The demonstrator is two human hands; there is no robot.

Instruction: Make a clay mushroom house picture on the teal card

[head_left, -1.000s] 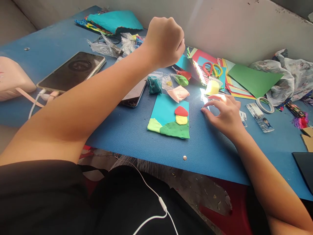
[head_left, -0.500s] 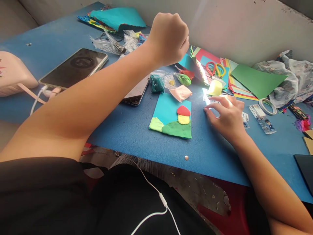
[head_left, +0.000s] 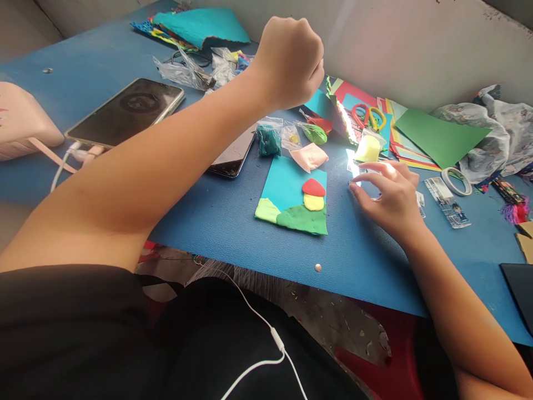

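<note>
My left hand [head_left: 291,62] is raised over the back of the table, closed in a fist; whatever may be inside it is hidden. My right hand [head_left: 391,194] rests low at the table's right side, fingers curved and apart, thumb and index fingertips near a glaring strip of clear plastic [head_left: 353,161]. Between my arms lies a small blue card [head_left: 283,180] with flattened clay on it: a red cap shape [head_left: 313,188] over a yellow piece [head_left: 313,202], a dark green hill [head_left: 303,219] and a light green one [head_left: 267,210]. A peach clay piece [head_left: 310,158] touches the card's top edge.
Bagged teal clay [head_left: 269,139] and yellow clay [head_left: 368,149] lie behind the card. Scissors [head_left: 368,118] rest on coloured paper sheets [head_left: 437,133]. A white tape roll [head_left: 457,181] lies at right. A phone [head_left: 127,111] with cables lies left, another [head_left: 233,158] partly under my left arm.
The view has shifted very slightly. My left fist stays raised and my right hand keeps its place with nearly the same finger shape.
</note>
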